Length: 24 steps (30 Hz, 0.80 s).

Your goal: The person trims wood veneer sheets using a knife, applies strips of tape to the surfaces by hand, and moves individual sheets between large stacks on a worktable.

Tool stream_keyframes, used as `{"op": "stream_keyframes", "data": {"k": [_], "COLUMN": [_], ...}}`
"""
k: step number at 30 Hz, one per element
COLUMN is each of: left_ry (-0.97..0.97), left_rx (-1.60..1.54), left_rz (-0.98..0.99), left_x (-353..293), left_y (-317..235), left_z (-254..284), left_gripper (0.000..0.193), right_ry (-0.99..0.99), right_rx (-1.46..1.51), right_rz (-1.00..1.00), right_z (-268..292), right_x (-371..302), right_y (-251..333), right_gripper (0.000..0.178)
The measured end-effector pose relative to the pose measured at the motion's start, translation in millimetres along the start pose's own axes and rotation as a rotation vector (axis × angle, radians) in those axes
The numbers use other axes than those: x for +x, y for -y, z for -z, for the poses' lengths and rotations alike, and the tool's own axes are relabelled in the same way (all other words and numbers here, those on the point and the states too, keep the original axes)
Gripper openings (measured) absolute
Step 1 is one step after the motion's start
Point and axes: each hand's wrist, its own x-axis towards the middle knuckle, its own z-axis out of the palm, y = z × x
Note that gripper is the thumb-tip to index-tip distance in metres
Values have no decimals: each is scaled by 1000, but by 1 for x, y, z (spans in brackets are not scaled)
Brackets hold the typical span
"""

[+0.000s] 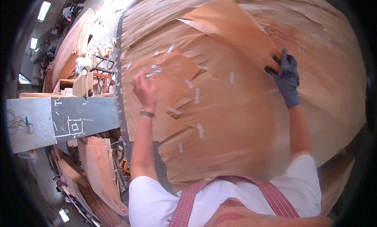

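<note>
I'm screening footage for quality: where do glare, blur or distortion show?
In the head view, glare whites out the upper-left background; in the same view, the left hand is blurred, the gloved right hand crisper; there too, the dark strip bows and the corners fall black.

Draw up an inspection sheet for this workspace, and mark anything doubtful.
Surface: broad, mostly covered by overlapping brown sheets; dark border at left.
Job's things: loose sheet tilted at the far side; white tape strips scattered on the brown sheets.
Clutter: stacked sheets beyond the border, lower left.
Hands: right hand, gloved, at the loose sheet's edge, grip unclear; left hand, bare, blurred, contact unclear.
Cables: thin tangled cord on grey bench.
Surroundings: bright panels, far left.
</note>
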Motion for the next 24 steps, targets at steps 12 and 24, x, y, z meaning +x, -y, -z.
{"op": "stream_keyframes", "data": {"k": [12, 24], "left_ry": [749, 481], "left_rx": [-1658, -2189], "left_rz": [732, 1053], "left_x": [-119, -200], "left_y": [-237, -229], "left_z": [64, 151], "left_gripper": [69, 52], "right_ry": [3, -50], "right_rx": [-124, 129], "right_rz": [214, 481], "right_z": [138, 227], "right_x": [-95, -228], "right_y": [66, 106], "right_gripper": [33, 39]}}
